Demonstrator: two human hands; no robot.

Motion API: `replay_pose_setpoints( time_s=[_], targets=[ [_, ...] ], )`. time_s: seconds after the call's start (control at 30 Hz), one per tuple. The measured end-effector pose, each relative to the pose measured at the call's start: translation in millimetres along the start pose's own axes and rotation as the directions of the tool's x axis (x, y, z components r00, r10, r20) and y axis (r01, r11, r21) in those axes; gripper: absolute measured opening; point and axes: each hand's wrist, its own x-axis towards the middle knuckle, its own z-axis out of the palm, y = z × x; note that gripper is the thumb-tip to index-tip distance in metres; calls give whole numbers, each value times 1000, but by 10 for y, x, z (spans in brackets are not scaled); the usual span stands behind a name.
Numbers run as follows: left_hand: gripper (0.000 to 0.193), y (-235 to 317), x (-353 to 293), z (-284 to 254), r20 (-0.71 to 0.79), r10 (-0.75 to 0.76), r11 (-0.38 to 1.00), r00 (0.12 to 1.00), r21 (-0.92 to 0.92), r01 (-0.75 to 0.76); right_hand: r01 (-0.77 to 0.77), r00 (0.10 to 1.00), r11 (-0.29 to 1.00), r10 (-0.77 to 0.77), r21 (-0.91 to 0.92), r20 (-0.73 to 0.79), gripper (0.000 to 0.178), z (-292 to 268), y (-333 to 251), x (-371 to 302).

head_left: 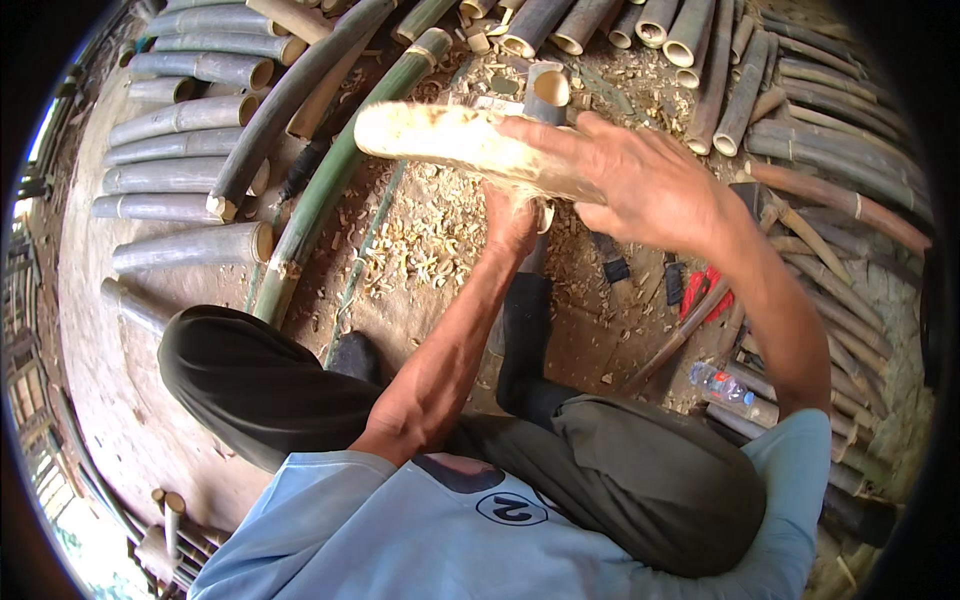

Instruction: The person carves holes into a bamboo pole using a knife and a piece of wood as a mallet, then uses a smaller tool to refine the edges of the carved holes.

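Note:
My right hand (640, 180) is wrapped round the right end of a thick, pale wooden club (430, 135) with a rounded left end. The club is brightly lit and a little smeared by motion. Just below it is my left hand (512, 218), closed, with its fingers mostly hidden behind the club. What the left hand grips I cannot make out. Beneath both hands a grey bamboo tube (548, 88) runs away from me, its hollow cut end showing beyond the club.
Wood shavings (425, 240) litter the floor. A long green bamboo pole (325, 205) lies to the left, with cut bamboo tubes (190, 247) beyond it. More bamboo (745, 110) is stacked at the right, near a plastic bottle (720, 382) and a red cloth-like thing (708, 295).

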Motion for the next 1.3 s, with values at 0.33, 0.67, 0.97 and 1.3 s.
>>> replay_pose_setpoints(
  time_s=[0.33, 0.67, 0.97, 1.3],
  targets=[
    [24, 465, -324, -7, 88, -49, 951, 995, 310, 19, 296, 910, 829, -94, 474, -404, 93, -130, 44, -71],
    [24, 338, -238, -95, 159, -11, 965, 987, 260, -31, 267, 939, 831, -112, 487, -324, 89, -130, -61, 8],
    [19, 380, -218, -88, 205, 4, 980, 979, 194, -44, 280, 937, 802, -109, 528, -331, 91, -137, -28, -4],
    [32, -76, -114, -302, 145, 33, 926, 989, 369, -85, 138, 988, 987, -144, 84, 64, 94, -175, 49, 12]
  ],
)
